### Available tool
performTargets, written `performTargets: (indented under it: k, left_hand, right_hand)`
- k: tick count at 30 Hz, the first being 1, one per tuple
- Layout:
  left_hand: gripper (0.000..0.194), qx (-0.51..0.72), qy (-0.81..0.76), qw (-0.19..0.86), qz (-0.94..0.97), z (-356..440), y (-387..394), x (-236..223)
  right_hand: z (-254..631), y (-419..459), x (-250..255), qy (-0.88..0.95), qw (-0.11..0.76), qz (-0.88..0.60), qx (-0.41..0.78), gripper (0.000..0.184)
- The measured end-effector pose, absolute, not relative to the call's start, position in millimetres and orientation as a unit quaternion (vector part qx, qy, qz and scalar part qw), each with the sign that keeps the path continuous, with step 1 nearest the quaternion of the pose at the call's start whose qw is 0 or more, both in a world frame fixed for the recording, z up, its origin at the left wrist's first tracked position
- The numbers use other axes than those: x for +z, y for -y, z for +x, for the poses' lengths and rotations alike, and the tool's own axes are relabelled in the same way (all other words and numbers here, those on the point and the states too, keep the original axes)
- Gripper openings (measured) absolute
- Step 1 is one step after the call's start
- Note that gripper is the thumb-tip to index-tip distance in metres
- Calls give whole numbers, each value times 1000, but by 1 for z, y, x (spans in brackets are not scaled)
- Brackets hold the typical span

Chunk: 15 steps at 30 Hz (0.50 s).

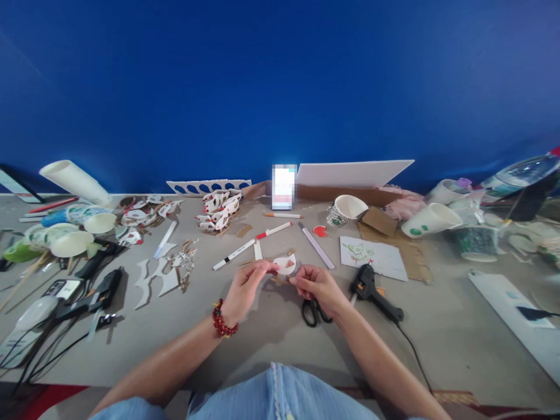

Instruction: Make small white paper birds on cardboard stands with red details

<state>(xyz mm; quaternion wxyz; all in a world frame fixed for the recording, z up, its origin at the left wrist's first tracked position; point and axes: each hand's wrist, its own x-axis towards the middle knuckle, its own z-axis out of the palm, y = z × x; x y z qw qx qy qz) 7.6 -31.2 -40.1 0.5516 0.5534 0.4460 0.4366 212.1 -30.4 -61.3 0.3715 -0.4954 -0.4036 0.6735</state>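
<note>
Between your left grip (pixel 252 281) and right grip (pixel 311 284), both pinched on its edges, you hold a small white curved cutout (pixel 286 264) with a reddish-brown patch, above bare tabletop (pixel 266 344) towards you.

You wear a light blue top (pixel 280 399), its cloth softly creased, with a pale, narrow trim (pixel 275 382) running down the middle of the front. At the lower left, a sleeve (pixel 129 409) of the same blue shows, leaving your forearm bare. Beside your left hand (pixel 245 289), a bracelet (pixel 224 319) of dark red, glossy beads with small gold-coloured accents circles your wrist.
</note>
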Motion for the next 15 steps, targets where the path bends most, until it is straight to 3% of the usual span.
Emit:
performTargets:
  k: [15]
  left_hand:
    - [37,439,-444,545,559,8,30,-39]
  right_hand:
    - [213,31,-57,398,374,-480,687,39]
